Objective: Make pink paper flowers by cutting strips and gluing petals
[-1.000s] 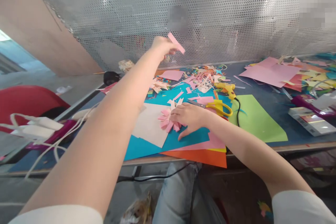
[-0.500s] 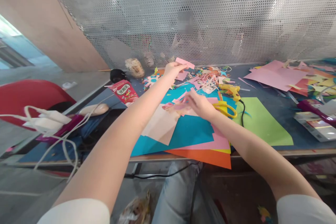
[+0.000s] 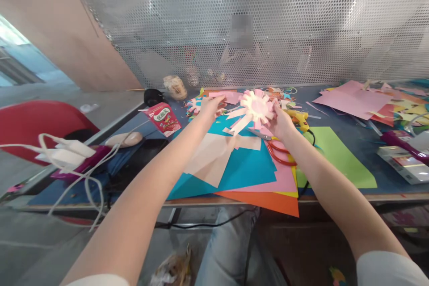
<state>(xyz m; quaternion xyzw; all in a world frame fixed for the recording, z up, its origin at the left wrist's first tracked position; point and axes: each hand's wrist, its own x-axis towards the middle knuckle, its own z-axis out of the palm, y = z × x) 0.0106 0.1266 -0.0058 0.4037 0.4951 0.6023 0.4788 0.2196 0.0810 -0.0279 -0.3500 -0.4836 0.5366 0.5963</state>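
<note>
My right hand (image 3: 280, 119) is closed on the edge of a paper flower (image 3: 258, 106) with pink and cream petals around a pale centre. A longer cream strip hangs from its lower left. The flower is held up above the blue sheets. My left hand (image 3: 213, 108) is at the back of the table, fingers pinched at a pink paper strip (image 3: 231, 96); the exact grip is partly hidden. Below the flower lie scissors (image 3: 281, 156) with red handles, near my right wrist. Cream paper (image 3: 211, 161) rests on a blue sheet (image 3: 248, 170) in front of me.
Paper scraps and a yellow glue gun (image 3: 298, 119) lie behind. A green sheet (image 3: 335, 156) and pink sheets (image 3: 355, 98) are to the right. On the left are a red drink carton (image 3: 164, 118), a black phone (image 3: 140, 161) and white cables (image 3: 89, 178). An orange sheet (image 3: 268, 203) overhangs the front edge.
My right hand has lifted the flower off the sheets and turned it to face me. My left hand has lowered the pink strip towards the scraps. Red scissor handles now show.
</note>
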